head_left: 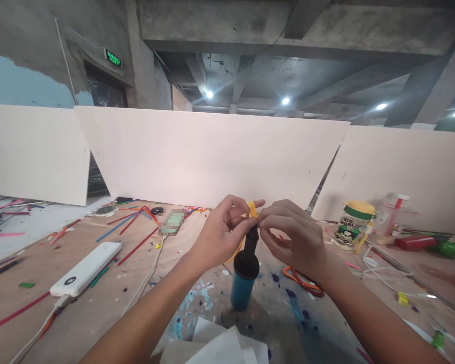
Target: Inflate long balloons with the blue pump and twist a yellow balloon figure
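A hand balloon pump [244, 281] with a blue barrel and a black upper part stands upright before me. A limp yellow balloon [252, 209] is at the top of its black nozzle [252, 241], and a strip of it hangs down behind my left hand. My left hand [229, 227] is closed, pinching the balloon between thumb and fingers. From the other side my right hand [293, 237] pinches at the balloon's end by the nozzle tip. Whether that end is over the nozzle is hidden by my fingers.
Left lie a white power bank [86, 268] with a cable, a phone [173, 222] and several thin uninflated balloons [138, 245]. An orange-red loop [305, 283] and a labelled tub [352, 226] are right. White paper [227, 346] lies in front; white panels [212, 156] stand behind.
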{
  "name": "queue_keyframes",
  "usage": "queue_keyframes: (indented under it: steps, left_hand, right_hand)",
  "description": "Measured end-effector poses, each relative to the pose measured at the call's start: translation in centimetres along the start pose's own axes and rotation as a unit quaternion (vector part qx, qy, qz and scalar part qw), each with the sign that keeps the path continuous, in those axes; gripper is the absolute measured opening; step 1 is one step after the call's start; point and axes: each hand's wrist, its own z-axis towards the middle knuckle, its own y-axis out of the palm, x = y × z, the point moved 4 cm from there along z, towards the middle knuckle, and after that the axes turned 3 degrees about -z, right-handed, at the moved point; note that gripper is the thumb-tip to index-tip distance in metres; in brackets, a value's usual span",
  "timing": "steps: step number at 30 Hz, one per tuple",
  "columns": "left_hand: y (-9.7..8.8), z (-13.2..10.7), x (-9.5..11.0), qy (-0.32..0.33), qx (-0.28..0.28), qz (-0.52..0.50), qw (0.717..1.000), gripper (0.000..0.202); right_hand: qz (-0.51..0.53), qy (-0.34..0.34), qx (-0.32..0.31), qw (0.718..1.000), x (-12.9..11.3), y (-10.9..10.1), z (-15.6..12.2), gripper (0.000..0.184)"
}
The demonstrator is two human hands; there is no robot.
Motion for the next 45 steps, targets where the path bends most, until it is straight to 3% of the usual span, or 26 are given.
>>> queue_keyframes:
  steps: [3,6,9,12,17,30,38,45]
  left_hand:
    - [0.1,0.0,0.1,0.028,-0.001,0.042,0.999,0.01]
    - [-0.3,0.0,0.7,0.088,0.004,0.159,0.983,0.006]
    - [-0.7,0.0,1.7,0.19,0.002,0.307,0.932,0.007]
    - [-1.1,0.1,2.5,0.295,-0.015,0.39,0.872,0.011]
    - [-1.3,0.2,2.6,0.366,-0.036,0.433,0.823,0.016]
    - [-1.1,0.2,3.3,0.413,-0.042,0.456,0.787,0.018]
    - [-0.9,0.5,2.9,0.395,-0.032,0.457,0.796,0.016]
    - [-0.7,0.6,2.9,0.382,-0.037,0.45,0.806,0.016]
  right_hand:
    - [-0.007,-0.009,-0.002,1.0,-0.1,0.0,0.1,0.036]
    - [-0.008,-0.002,0.001,1.0,-0.1,0.0,0.0,0.035]
    - [-0.017,0.002,0.006,1.0,-0.1,0.2,-0.3,0.035]
    - [-0.026,0.007,0.007,1.0,-0.1,0.3,-0.5,0.035]
    - [-0.016,0.024,0.014,0.999,0.0,0.4,-0.5,0.032]
    - [-0.036,0.003,0.031,0.999,-0.3,0.3,-0.5,0.03]
    - [0.036,0.091,0.061,0.993,0.4,0.9,-0.9,0.031]
    - [0.024,0.083,0.07,0.994,0.3,0.9,-1.1,0.03]
